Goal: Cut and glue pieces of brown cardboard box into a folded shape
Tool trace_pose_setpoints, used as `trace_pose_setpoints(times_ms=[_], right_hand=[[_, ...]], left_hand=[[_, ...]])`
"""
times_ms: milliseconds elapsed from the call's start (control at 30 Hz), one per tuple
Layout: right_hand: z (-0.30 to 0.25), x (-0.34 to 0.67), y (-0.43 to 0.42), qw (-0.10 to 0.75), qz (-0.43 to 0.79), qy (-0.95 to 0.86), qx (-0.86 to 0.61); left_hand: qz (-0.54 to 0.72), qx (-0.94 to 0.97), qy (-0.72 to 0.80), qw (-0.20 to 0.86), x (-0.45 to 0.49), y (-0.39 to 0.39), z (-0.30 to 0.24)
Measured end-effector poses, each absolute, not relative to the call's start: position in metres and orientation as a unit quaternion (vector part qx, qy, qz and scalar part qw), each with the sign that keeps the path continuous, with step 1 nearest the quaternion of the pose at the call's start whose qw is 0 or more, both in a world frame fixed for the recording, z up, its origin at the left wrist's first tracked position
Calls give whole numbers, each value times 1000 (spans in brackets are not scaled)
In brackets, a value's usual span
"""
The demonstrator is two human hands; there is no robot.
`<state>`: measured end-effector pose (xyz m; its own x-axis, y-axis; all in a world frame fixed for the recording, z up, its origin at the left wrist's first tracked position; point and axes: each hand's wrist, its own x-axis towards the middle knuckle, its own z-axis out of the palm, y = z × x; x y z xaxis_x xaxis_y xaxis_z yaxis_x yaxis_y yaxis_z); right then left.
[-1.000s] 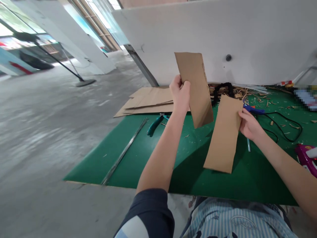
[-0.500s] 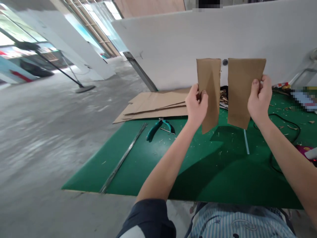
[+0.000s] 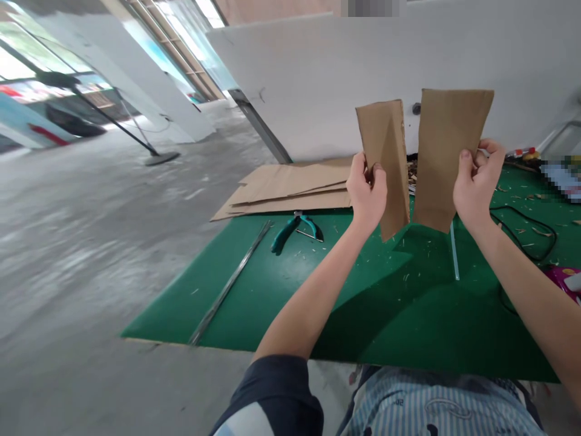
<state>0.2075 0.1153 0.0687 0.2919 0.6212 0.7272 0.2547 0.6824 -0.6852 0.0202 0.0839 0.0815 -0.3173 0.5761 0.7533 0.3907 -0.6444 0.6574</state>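
My left sleeve (image 3: 280, 383): short, dark navy, pale patch (image 3: 247, 422) lower down. My shirt front (image 3: 422, 415): blue-white stripes, oval emblem (image 3: 448, 408). Fingers (image 3: 465, 165) bare.

Green surface (image 3: 376, 327), filling lower centre and right. Teal-handled pliers (image 3: 285, 233) on it, left of centre, handles spread. Farther left, a bundle of thin grey strips (image 3: 230, 283) slanting down to the near edge. Pale slim stick (image 3: 454, 254), right of centre. Black cable (image 3: 554, 235) looping at right, small tan scraps (image 3: 540, 231) near it. White panel (image 3: 327, 85), upper centre to right. Round-based stand (image 3: 162, 158) on grey floor (image 3: 91, 266), upper left.
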Motion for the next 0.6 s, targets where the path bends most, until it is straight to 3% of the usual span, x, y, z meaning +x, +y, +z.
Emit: trace_pose_setpoints(times_ms=[600], right_hand=[[64, 197, 110, 702, 144, -585, -381]], left_hand=[[686, 586, 429, 45, 24, 78, 84]])
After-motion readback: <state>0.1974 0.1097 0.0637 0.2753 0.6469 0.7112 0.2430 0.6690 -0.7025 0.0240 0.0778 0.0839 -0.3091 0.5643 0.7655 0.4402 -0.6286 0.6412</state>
